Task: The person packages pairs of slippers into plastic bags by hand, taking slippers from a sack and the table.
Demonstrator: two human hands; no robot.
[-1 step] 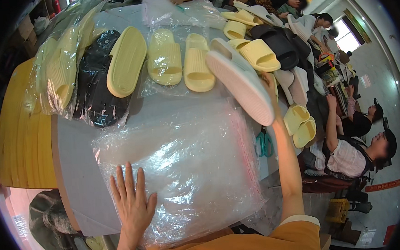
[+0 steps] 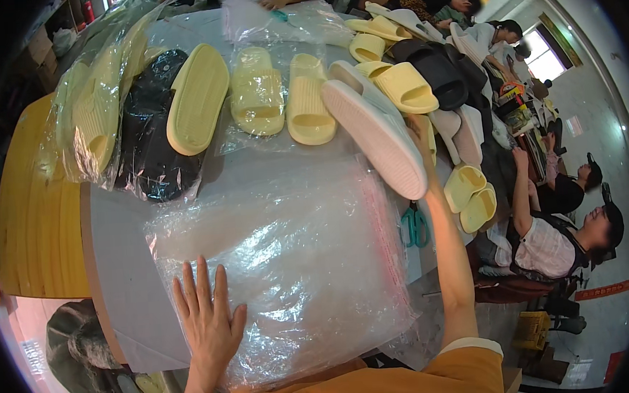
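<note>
“Two hands show on my screen, and I'm far away from them. The left hand [image 2: 211, 325] lies flat on the big clear bags [image 2: 318, 261], right in front of the person, and its fingers are spread apart.”

“What about the right hand [image 2: 423, 146]?”

“It reaches out beside the white slippers [image 2: 379, 131], next to a yellow slipper [image 2: 430, 135]. Some of its fingers are hidden, so I can't tell if they are clamped on anything.”

“How would you do this bit well?”

“I think the bags are slippery, so I'd press with the whole palm, not just the fingertips. The slippers look soft, so I'd hold one by its thick side. I'd go gently too, because the white slippers are tilted and could slide. And I'd mind the green scissors [image 2: 415, 226] close to that arm.”

“What is all this lying on?”

“A grey desk [image 2: 129, 280]. Near its far side I see a row with black slippers [image 2: 155, 127] in clear plastic and lots of yellow ones.”

“And the room?”

“It's busy! Off to the right is a person in a white top [image 2: 548, 250] with a black cap. A yellow crate [image 2: 531, 329] is down low, and a bright window [image 2: 545, 60] shines farther back.”
</note>
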